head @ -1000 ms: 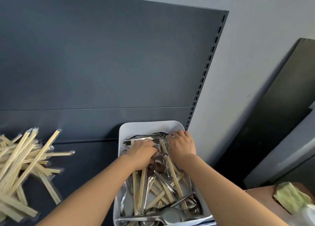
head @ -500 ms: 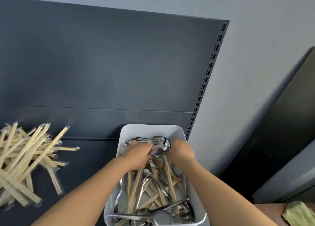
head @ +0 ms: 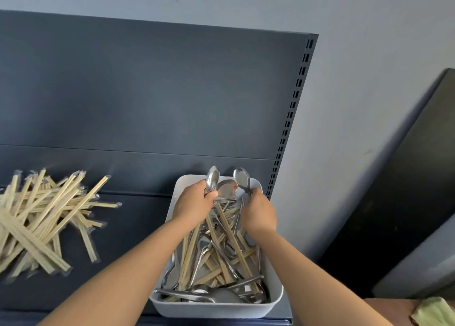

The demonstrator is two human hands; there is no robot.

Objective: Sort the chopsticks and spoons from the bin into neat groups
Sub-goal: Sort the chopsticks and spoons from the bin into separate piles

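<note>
Right now your left hand's point(head: 194, 203) grip is curled round the handle of a metal spoon point(head: 212, 178), whose bowl stands up above the 12 o'clock rim of the white bin point(head: 214, 309). Your right hand's point(head: 258, 215) grip is closed round a second spoon point(head: 242, 178) the same way, bowl up, near the first. A third spoon bowl point(head: 226, 190) shows between them, and you cannot tell from this view which hand, if either, holds it. Both hands sit over the bin's far end. The bin lies at 6 o'clock in the view on the dark shelf panel point(head: 147, 104). It holds a tangle of loose chopsticks point(head: 229, 232) and more spoons point(head: 221, 297), crossing one another. At 9 o'clock, well apart from the bin, a heap of wrapped chopsticks point(head: 41, 217) lies on the same panel. A green cloth point(head: 433, 311) shows at 4 o'clock, in the corner.
</note>
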